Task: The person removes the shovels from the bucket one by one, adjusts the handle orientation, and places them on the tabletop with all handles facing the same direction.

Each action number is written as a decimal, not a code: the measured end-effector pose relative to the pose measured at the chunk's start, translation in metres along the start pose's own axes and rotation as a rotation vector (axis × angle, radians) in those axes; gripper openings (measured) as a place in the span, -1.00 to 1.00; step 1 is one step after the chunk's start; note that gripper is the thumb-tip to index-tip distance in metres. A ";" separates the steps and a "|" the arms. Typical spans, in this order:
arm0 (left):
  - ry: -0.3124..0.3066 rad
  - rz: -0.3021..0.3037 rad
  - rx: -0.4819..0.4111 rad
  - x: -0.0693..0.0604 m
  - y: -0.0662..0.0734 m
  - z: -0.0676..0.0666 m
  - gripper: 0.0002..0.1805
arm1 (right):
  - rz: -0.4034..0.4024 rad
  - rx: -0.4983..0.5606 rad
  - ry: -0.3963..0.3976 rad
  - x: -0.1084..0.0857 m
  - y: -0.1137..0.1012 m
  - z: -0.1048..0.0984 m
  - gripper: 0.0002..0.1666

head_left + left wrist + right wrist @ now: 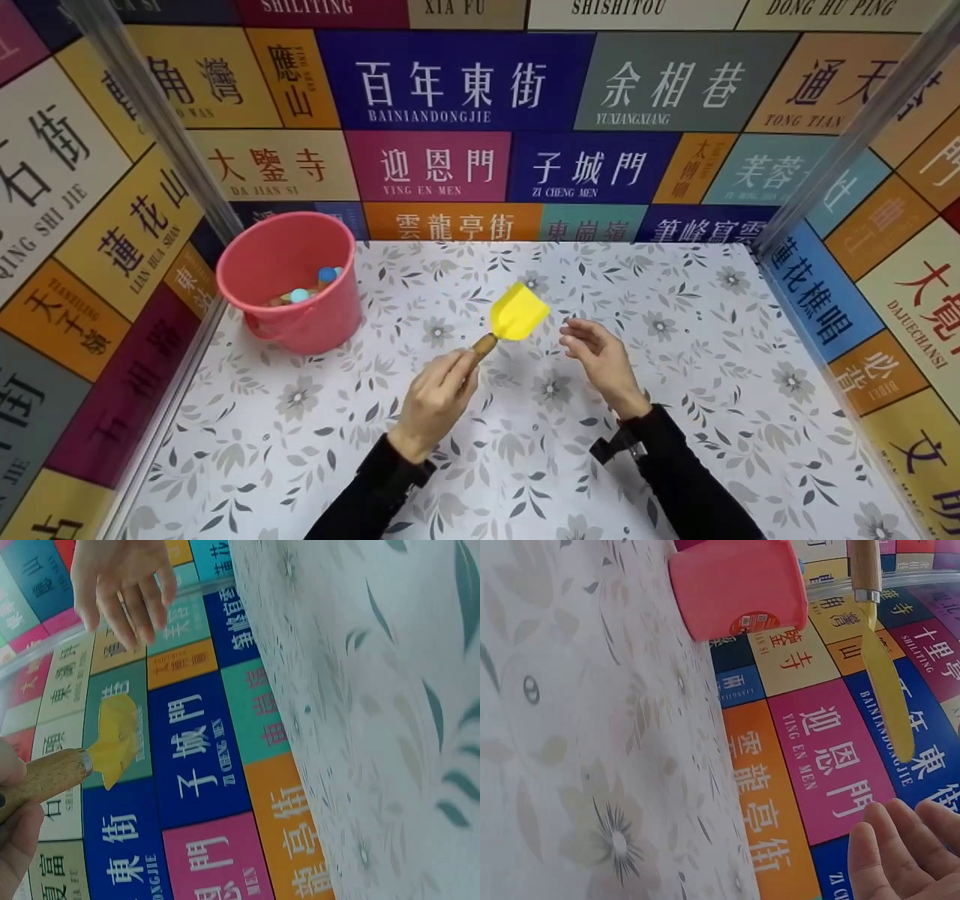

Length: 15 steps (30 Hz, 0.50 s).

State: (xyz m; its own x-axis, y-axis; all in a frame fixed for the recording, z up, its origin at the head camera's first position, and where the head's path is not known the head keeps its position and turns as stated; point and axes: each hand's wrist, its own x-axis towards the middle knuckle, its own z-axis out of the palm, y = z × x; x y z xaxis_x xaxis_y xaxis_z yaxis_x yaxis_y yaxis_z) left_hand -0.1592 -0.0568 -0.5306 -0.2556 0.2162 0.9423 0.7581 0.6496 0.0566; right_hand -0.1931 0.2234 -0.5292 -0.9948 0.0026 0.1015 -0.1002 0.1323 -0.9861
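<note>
My left hand (433, 401) grips the wooden handle of a small toy shovel (519, 312) with a yellow blade, held above the table with the blade pointing away and to the right. In the left wrist view, the thumb and a finger close round the wooden handle (46, 781). To the right of the blade, apart from it, my right hand (604, 364) hangs with loosely bent fingers and holds nothing. The right wrist view shows those fingers (900, 847) below the yellow blade (889, 694).
A pink bucket (330, 322) stands at the back left of the table, with several small things inside, among them blue and light-turquoise round ones. A leaf-patterned cover (675, 442) lies over the table. Panels with printed street names (457, 82) enclose the back and sides.
</note>
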 end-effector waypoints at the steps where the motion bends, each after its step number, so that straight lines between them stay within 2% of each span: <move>1: -0.004 0.012 -0.006 0.000 0.003 0.002 -0.76 | 0.029 0.046 0.002 0.002 0.000 0.002 -0.56; 6: -0.013 0.068 -0.003 0.000 0.016 0.011 -0.77 | 0.178 0.280 0.034 0.007 0.002 0.010 -0.59; 11: -0.014 0.122 0.009 -0.004 0.024 0.018 -0.79 | 0.286 0.507 0.059 0.010 0.006 0.016 -0.79; 15: -0.024 0.171 0.028 -0.008 0.029 0.022 -0.79 | 0.355 0.628 0.054 0.011 0.010 0.020 -0.73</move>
State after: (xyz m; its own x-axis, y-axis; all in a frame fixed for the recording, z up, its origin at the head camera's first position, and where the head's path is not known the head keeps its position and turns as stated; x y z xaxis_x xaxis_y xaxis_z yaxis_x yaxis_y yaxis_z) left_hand -0.1479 -0.0239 -0.5439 -0.1387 0.3428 0.9291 0.7749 0.6218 -0.1137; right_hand -0.2049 0.2053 -0.5401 -0.9687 -0.0093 -0.2482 0.2221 -0.4801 -0.8486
